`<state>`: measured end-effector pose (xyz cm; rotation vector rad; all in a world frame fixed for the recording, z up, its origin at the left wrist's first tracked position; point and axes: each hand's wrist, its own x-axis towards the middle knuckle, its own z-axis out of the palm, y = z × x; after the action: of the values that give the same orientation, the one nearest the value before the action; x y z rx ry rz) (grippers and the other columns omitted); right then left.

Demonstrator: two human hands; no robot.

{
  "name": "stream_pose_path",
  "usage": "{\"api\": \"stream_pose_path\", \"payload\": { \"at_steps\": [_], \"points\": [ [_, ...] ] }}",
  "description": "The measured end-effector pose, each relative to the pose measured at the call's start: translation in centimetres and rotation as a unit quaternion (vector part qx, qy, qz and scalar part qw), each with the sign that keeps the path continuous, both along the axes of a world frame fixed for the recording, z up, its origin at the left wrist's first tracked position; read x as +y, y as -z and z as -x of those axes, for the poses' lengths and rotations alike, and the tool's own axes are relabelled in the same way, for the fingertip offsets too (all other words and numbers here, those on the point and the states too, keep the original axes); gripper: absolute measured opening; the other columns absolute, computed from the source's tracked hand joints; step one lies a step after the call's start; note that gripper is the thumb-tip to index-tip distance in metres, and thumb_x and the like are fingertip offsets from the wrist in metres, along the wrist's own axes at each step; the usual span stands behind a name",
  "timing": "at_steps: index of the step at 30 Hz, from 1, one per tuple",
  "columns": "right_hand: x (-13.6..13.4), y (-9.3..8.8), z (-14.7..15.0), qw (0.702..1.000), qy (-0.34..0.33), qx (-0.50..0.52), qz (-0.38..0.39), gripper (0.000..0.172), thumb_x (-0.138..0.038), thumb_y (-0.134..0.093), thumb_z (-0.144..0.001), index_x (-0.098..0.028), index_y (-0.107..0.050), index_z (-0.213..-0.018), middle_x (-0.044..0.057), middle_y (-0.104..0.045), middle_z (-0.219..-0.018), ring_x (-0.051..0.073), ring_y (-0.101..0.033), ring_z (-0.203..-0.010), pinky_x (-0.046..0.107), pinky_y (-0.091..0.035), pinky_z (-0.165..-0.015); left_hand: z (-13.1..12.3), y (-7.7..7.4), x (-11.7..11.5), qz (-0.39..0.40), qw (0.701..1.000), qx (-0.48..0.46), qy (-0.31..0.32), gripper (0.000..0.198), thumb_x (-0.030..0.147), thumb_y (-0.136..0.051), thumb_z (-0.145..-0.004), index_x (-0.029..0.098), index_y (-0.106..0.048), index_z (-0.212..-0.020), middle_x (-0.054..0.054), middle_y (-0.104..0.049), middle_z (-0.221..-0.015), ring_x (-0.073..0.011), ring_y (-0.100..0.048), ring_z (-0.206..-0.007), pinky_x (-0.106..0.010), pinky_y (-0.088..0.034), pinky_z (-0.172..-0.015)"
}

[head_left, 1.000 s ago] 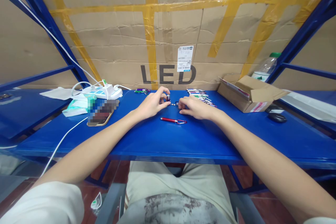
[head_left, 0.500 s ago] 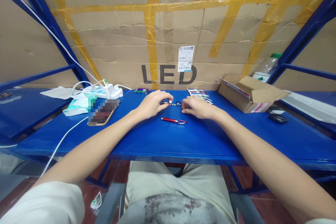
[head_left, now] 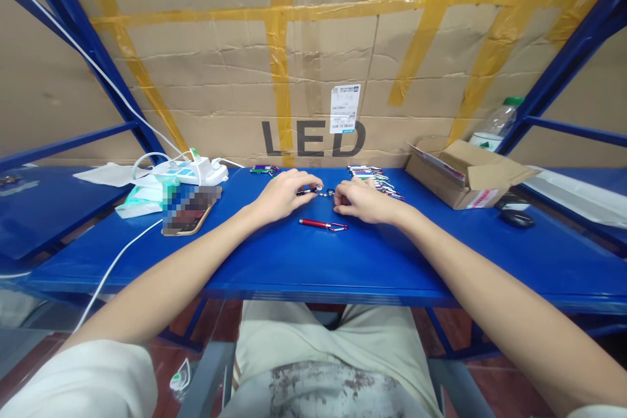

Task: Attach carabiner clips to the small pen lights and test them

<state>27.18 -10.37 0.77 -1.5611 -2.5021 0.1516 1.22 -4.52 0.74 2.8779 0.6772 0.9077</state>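
My left hand (head_left: pixel 281 196) is closed, with thumb and fingertips pinching a slim black tube (head_left: pixel 304 192). The tube lies roughly level and points right, and a small pale round end shows at the fingertips. Small shiny discs (head_left: pixel 322 194), like button cells, lie on the table between my hands. My right hand (head_left: pixel 361 200) has its fingers curled together. By those fingertips is a small dark piece (head_left: pixel 330 192) with a metallic glint, mostly covered by the fingers. A slim red keychain flashlight (head_left: pixel 316 224) with a carabiner clip lies nearer to me, below both hands.
Several coloured keychain flashlights (head_left: pixel 362 172) lie behind my right hand, and others (head_left: pixel 264 170) at the back left. An open cardboard box (head_left: pixel 450 176) and black mouse (head_left: pixel 516 218) are on the right. Left are a phone (head_left: pixel 196 219), tissue pack (head_left: pixel 147 196) and power strip (head_left: pixel 210 173).
My right hand has shifted slightly left, closer to my left hand, and the dark piece at its fingertips has moved with it. My left hand has barely moved. The view has shifted slightly.
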Motion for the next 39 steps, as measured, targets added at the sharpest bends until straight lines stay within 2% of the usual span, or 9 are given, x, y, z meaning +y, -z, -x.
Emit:
{"api": "stream_pose_path", "payload": {
  "at_steps": [4, 9, 11, 13, 21, 26, 30, 39],
  "points": [
    [0.5, 0.6, -0.2, 0.998, -0.037, 0.037, -0.026, 0.009, -0.027, -0.07, -0.1, -0.022, -0.064, -0.094, 0.008, -0.071, -0.107, 0.029, -0.061, -0.103, 0.039, -0.041, -0.088, 0.0, -0.1, -0.1, 0.003, 1.0, 0.002, -0.004, 0.02, 0.025, -0.069, -0.104, 0.024, -0.076, -0.123, -0.005, -0.081, -0.116, -0.0234, -0.071, -0.101, -0.037, -0.053, -0.094],
    [0.9, 0.5, -0.5, 0.993, -0.084, 0.081, -0.007, 0.005, -0.022, -0.068, -0.099, -0.022, -0.067, -0.094, 0.006, -0.074, -0.106, 0.025, -0.065, -0.099, 0.034, -0.042, -0.085, 0.0, -0.2, -0.1, 0.006, 1.0, 0.005, -0.007, 0.02, 0.024, -0.069, -0.104, 0.024, -0.076, -0.123, -0.005, -0.081, -0.116, -0.0238, -0.07, -0.102, -0.038, -0.053, -0.093],
    [1.1, 0.4, -0.9, 0.993, -0.074, 0.089, -0.024, 0.002, -0.021, -0.067, -0.099, -0.022, -0.069, -0.1, 0.006, -0.075, -0.105, 0.025, -0.066, -0.098, 0.034, -0.043, -0.085, 0.0, -0.3, 0.0, 0.005, 1.0, 0.01, -0.01, 0.02, 0.025, -0.069, -0.104, 0.024, -0.076, -0.123, -0.005, -0.081, -0.117, -0.0242, -0.07, -0.103, -0.038, -0.053, -0.094],
    [1.3, 0.5, -1.1, 0.993, -0.057, 0.088, -0.045, 0.007, -0.022, -0.066, -0.1, -0.022, -0.071, -0.106, 0.007, -0.076, -0.105, 0.026, -0.067, -0.1, 0.036, -0.044, -0.087, 0.0, -0.2, 0.0, 0.004, 1.0, 0.015, -0.013, 0.02, 0.025, -0.069, -0.104, 0.024, -0.076, -0.122, -0.005, -0.081, -0.116, -0.0244, -0.07, -0.103, -0.039, -0.053, -0.094],
    [1.0, 1.1, -0.4, 0.998, -0.028, 0.004, -0.05, 0.015, -0.029, -0.064, -0.105, -0.025, -0.075, -0.115, 0.01, -0.073, -0.122, 0.032, -0.064, -0.116, 0.042, -0.042, -0.096, 0.0, 0.1, 0.3, 0.002, 0.999, 0.036, -0.03, 0.023, 0.027, -0.07, -0.103, 0.025, -0.076, -0.126, -0.005, -0.081, -0.118, -0.0256, -0.07, -0.105, -0.039, -0.052, -0.094],
    [0.4, 0.9, 0.2, 0.999, -0.007, -0.009, -0.05, 0.01, -0.026, -0.062, -0.106, -0.024, -0.072, -0.108, 0.01, -0.074, -0.12, 0.033, -0.062, -0.116, 0.041, -0.039, -0.092, 0.0, 0.1, 0.3, 0.004, 0.997, 0.056, -0.043, 0.02, 0.029, -0.072, -0.102, 0.022, -0.078, -0.12, -0.007, -0.081, -0.117, -0.0271, -0.07, -0.108, -0.039, -0.053, -0.094],
    [0.5, 0.8, -0.1, 0.999, -0.03, 0.009, -0.042, 0.008, -0.022, -0.064, -0.103, -0.024, -0.072, -0.106, 0.009, -0.074, -0.117, 0.03, -0.063, -0.111, 0.038, -0.04, -0.089, -0.1, 0.0, 0.3, 0.008, 0.997, 0.064, -0.048, 0.019, 0.03, -0.072, -0.102, 0.021, -0.078, -0.118, -0.007, -0.081, -0.114, -0.0273, -0.07, -0.106, -0.04, -0.053, -0.093],
    [1.0, 0.4, -1.1, 0.995, -0.083, 0.06, -0.017, 0.016, -0.015, -0.067, -0.095, -0.022, -0.074, -0.107, 0.008, -0.078, -0.115, 0.026, -0.07, -0.103, 0.036, -0.048, -0.092, 0.1, 0.1, 0.5, 0.008, 0.998, 0.06, -0.036, 0.02, 0.03, -0.071, -0.102, 0.021, -0.077, -0.119, -0.008, -0.081, -0.116, -0.0271, -0.07, -0.107, -0.04, -0.053, -0.094]
  ]
}}
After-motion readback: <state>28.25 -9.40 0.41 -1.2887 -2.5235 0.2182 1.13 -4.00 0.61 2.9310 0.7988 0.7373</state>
